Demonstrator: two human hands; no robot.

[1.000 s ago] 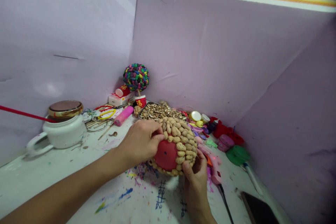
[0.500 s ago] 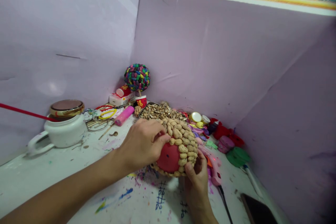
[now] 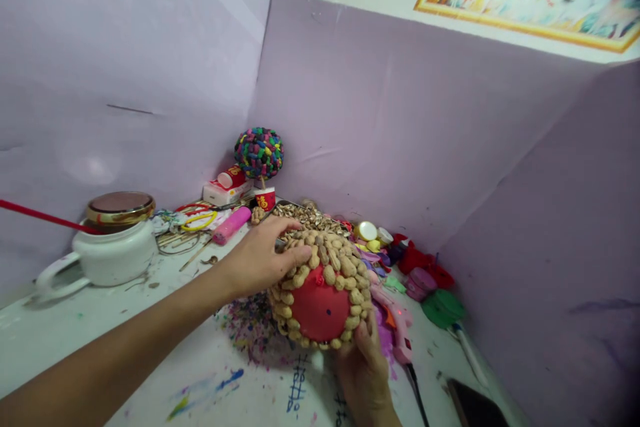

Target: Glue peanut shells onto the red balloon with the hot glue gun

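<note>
A red balloon wears a thick layer of whole peanuts in their shells, with a round bare red patch facing me. A small knot and a dark dot show on the patch. My left hand grips the ball's upper left side, thumb on the peanuts in front and fingers over the top. From the lower right, my right hand cups the ball, its thumb in front and its other fingers mostly hidden. Right of the ball lies a pink glue gun with a small red light.
Behind the ball stands a tray of loose shells. A colourful ball on a stick rises from a red cup. At left is a white mug; at right are a green container and a dark phone.
The ball has turned so that more of its red patch faces me. My left hand has drawn back from the patch's edge to the upper left side. My view has tilted slightly.
</note>
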